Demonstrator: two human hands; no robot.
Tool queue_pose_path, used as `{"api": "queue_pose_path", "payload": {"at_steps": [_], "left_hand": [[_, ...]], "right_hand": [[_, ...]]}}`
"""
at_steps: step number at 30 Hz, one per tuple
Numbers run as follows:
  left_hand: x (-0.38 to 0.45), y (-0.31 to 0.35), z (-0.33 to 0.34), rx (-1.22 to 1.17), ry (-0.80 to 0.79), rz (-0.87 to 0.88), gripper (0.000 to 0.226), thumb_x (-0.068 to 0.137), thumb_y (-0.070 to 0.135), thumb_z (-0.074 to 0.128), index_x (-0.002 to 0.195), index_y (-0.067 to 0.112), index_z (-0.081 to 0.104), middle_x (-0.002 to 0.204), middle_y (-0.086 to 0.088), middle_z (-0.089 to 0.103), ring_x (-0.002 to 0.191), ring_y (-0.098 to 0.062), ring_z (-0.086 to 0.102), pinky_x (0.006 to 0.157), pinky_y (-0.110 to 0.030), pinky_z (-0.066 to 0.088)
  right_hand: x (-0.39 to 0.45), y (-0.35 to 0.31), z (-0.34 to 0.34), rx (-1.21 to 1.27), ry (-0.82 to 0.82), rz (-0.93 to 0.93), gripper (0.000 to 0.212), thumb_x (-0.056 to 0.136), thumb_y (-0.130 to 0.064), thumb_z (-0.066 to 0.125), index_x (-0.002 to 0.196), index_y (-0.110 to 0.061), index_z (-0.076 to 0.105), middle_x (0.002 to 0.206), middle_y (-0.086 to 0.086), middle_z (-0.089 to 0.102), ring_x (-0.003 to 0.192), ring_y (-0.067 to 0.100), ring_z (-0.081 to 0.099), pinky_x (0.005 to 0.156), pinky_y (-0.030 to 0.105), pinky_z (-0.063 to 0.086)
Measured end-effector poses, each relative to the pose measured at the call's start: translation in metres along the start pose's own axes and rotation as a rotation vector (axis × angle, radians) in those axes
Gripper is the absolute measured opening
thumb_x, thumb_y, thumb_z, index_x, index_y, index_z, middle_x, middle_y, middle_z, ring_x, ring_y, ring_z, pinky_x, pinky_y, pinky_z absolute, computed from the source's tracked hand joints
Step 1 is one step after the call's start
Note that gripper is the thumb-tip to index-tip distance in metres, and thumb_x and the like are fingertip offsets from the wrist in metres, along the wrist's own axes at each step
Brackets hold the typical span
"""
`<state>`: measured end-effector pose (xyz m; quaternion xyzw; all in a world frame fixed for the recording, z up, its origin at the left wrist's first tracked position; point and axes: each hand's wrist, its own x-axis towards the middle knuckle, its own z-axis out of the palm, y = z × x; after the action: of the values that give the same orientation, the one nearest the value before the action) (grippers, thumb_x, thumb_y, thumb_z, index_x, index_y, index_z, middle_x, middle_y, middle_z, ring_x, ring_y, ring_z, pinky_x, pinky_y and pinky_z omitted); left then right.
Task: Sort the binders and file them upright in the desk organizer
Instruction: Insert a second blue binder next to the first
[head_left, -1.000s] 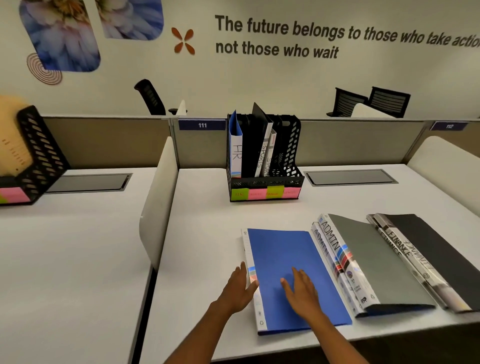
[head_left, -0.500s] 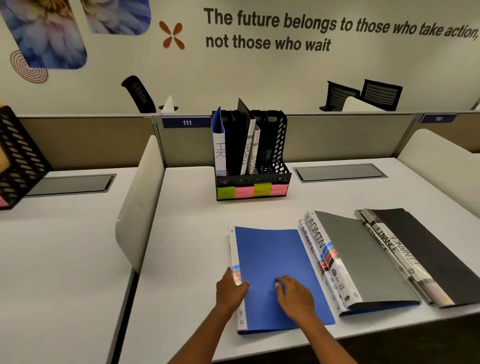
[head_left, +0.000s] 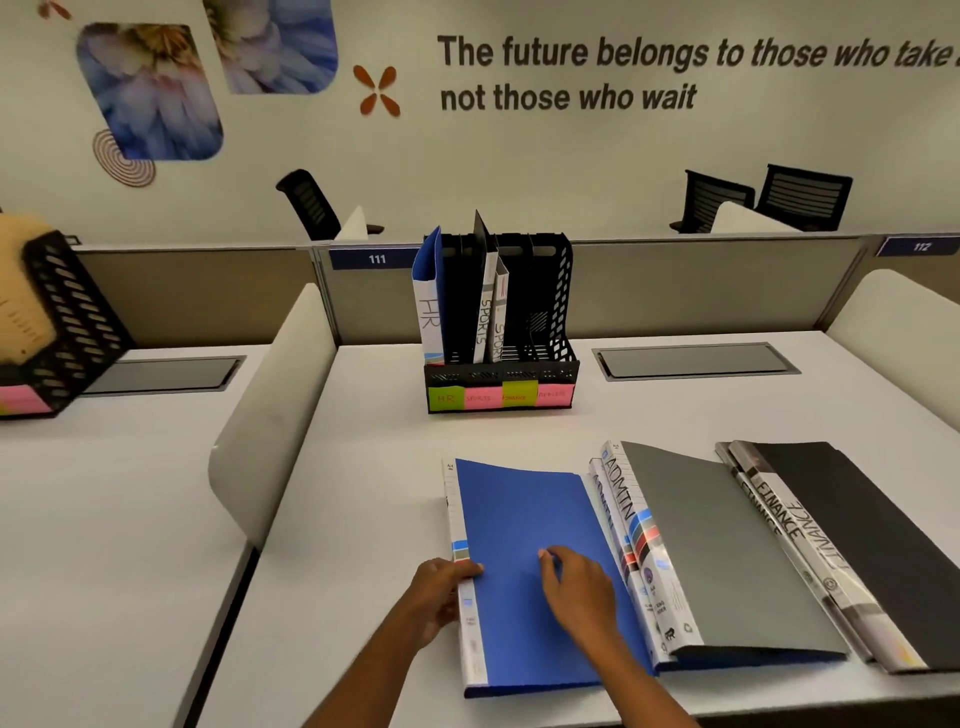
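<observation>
Item one: blue binder (head_left: 524, 566), flat on the tabletop (head_left: 363, 467) near its front edge, spine to the left. I see my left hand (head_left: 434, 597) gripping that spine edge, fingers curled over it onto the cover. My right hand (head_left: 576, 587) rests on the cover, fingers bent with the tips pressing down; it holds nothing.

Item two: grey ADMIN binder (head_left: 727, 551), flat, just right of the blue one, stacked on another binder with its spine edge touching the blue cover's right side.

Item three: black FINANCE binder (head_left: 872, 545), flat toward the right edge, stacked on another.

Item four: black desk organizer (head_left: 501, 374), toward the back edge, centred. An HR binder (head_left: 428, 306) stands upright in its leftmost slot; two SPORTS binders (head_left: 488, 312) lean in the next. The two right slots show open.

Bare tabletop lies between the organizer and the flat binders.
</observation>
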<state>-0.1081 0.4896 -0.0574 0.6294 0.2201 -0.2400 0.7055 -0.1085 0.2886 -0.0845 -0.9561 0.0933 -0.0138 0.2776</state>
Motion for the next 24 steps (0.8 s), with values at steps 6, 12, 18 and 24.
{"api": "queue_pose_path", "payload": {"at_steps": [6, 12, 18, 24], "left_hand": [[-0.008, 0.023, 0.026, -0.083, 0.118, 0.14, 0.034, 0.081, 0.02, 0.075, 0.097, 0.006, 0.048, 0.095, -0.019, 0.073, 0.08, -0.035, 0.073, 0.065, -0.036, 0.058], [-0.024, 0.051, 0.072, -0.091, 0.343, 0.398, 0.037, 0.076, 0.022, 0.078, 0.096, 0.01, 0.049, 0.096, -0.013, 0.069, 0.075, -0.026, 0.07, 0.063, -0.03, 0.058], [-0.045, 0.074, 0.115, 0.031, 0.547, 0.72, 0.043, 0.079, 0.029, 0.078, 0.105, 0.015, 0.047, 0.104, 0.0, 0.064, 0.091, -0.018, 0.067, 0.073, -0.018, 0.056], [-0.049, 0.081, 0.136, 0.146, 0.625, 0.876, 0.051, 0.077, 0.021, 0.081, 0.113, 0.017, 0.045, 0.115, -0.004, 0.063, 0.099, -0.02, 0.065, 0.08, -0.012, 0.052]], "right_hand": [[0.025, -0.018, -0.015, 0.226, -0.062, -0.03, 0.04, 0.098, -0.045, 0.047, 0.125, -0.019, 0.062, 0.123, 0.0, 0.064, 0.111, 0.018, 0.059, 0.091, 0.03, 0.049], [0.049, -0.063, -0.058, 0.474, -0.117, -0.108, 0.049, 0.093, -0.058, 0.047, 0.122, -0.021, 0.064, 0.123, -0.003, 0.064, 0.116, 0.016, 0.058, 0.09, 0.025, 0.044], [0.055, -0.107, -0.121, 0.713, -0.235, -0.183, 0.085, 0.071, -0.077, 0.048, 0.137, -0.023, 0.051, 0.133, -0.002, 0.058, 0.122, 0.017, 0.055, 0.098, 0.036, 0.051], [0.06, -0.126, -0.156, 0.734, -0.194, -0.229, 0.075, 0.076, -0.061, 0.068, 0.137, -0.023, 0.051, 0.131, -0.002, 0.06, 0.117, 0.017, 0.058, 0.09, 0.034, 0.056]]}}
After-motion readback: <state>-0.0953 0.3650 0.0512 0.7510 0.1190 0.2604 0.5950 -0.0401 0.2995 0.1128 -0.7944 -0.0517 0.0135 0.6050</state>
